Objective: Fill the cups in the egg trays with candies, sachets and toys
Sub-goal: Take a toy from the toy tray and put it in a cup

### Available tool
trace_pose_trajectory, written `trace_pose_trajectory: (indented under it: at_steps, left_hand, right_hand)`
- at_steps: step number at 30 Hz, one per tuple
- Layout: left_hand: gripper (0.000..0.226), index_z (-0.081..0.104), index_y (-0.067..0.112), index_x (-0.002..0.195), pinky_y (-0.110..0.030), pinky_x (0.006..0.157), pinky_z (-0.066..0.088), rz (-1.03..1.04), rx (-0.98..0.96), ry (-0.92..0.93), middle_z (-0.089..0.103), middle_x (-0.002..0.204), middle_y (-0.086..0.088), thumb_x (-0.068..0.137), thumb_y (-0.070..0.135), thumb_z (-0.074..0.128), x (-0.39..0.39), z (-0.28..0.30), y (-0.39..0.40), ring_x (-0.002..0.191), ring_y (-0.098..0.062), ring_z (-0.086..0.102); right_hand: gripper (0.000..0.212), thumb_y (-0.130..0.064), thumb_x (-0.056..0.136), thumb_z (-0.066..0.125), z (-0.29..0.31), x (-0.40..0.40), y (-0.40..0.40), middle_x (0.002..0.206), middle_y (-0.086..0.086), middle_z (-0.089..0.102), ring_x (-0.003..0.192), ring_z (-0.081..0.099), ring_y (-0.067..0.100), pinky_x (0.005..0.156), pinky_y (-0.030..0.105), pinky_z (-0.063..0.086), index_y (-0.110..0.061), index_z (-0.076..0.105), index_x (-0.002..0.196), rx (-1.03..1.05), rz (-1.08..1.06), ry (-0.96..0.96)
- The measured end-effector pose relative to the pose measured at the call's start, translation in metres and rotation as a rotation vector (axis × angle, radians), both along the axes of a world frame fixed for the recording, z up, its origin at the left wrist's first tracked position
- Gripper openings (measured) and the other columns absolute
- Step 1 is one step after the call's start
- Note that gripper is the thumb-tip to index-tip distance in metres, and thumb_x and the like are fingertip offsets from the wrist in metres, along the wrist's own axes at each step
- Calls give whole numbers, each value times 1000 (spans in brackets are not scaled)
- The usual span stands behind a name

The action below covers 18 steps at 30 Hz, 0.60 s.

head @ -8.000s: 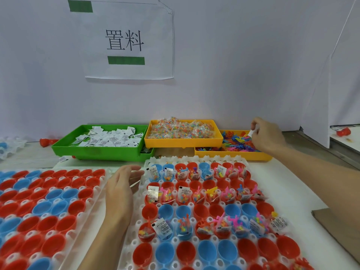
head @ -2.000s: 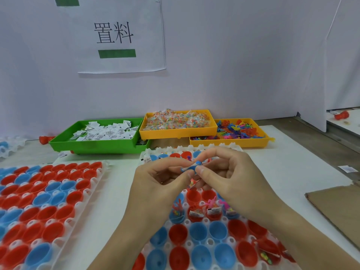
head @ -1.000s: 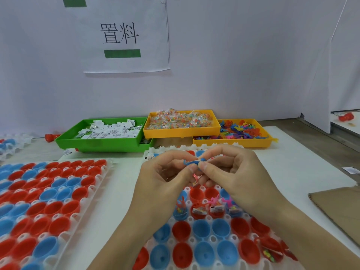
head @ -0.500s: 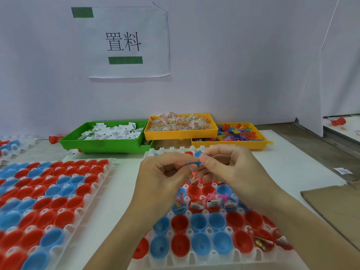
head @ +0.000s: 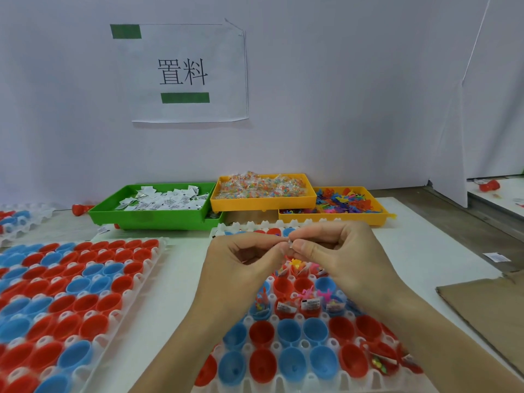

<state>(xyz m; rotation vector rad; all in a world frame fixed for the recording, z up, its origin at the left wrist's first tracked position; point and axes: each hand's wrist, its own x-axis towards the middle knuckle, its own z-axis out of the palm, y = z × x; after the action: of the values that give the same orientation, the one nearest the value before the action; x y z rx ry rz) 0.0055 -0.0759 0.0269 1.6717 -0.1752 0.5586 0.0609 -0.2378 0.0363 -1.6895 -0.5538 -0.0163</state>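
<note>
My left hand (head: 243, 259) and my right hand (head: 337, 251) meet fingertip to fingertip above the near egg tray (head: 304, 343). Together they pinch a small toy (head: 289, 243); only a tiny pale bit of it shows between the fingers. The tray holds red and blue cups. Those under my hands carry toys and sachets, while most of the two front rows look bare. At the back stand a green bin of white sachets (head: 158, 202), a yellow bin of candies (head: 261, 187) and a yellow bin of coloured toys (head: 343, 202).
A second egg tray (head: 139, 279) of red and blue cups lies to the left. A third tray (head: 17, 219) sits at the far left. A cardboard sheet (head: 482, 307) lies at the right, with a stray sachet (head: 496, 256) beyond it. A white wall closes off the back.
Both hands have stayed together over the near tray, working the small blue toy between their fingertips. It is now almost hidden by the fingers. Eight seconds ago my right hand was at the toy bin.
</note>
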Motion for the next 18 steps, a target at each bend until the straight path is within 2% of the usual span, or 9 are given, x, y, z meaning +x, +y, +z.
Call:
trace_pose_trajectory:
  at_steps: [5,9,13,18]
  left_hand:
    - [13,79,33,78,-21,68,56,8,-61,50,76,78,2,69,23,79,2,-3,-2,74,-14,73]
    - [20,69,27,76,-25,66,56,-25,-113,80,73,76,-4,61,31,82,0,-3,-2,70,-19,72]
    - [25,63,24,80,-35,65,59,-8,-117,88,72,79,-7,64,23,83,1,-3,-2,72,-21,73]
    - [29,66,27,79,-27,67,56,-18,-26,86,72,77,-3,73,6,83,3,-6,-2,72,-19,72]
  right_hand:
    - [18,-7,80,79,2,1,-3,89,-7,78,87,74,9,81,26,60,-20,77,92,-8,53,-54]
    - [27,-2,79,80,2,3,-3,91,-5,78,87,75,9,77,20,58,-19,73,98,-9,65,-68]
    - [19,-12,83,78,3,3,-6,93,-7,78,88,74,9,79,25,60,-22,76,100,-60,75,-68]
    - [10,-9,87,73,6,5,-9,81,-2,78,75,75,13,68,22,60,-18,78,90,-91,109,-67]
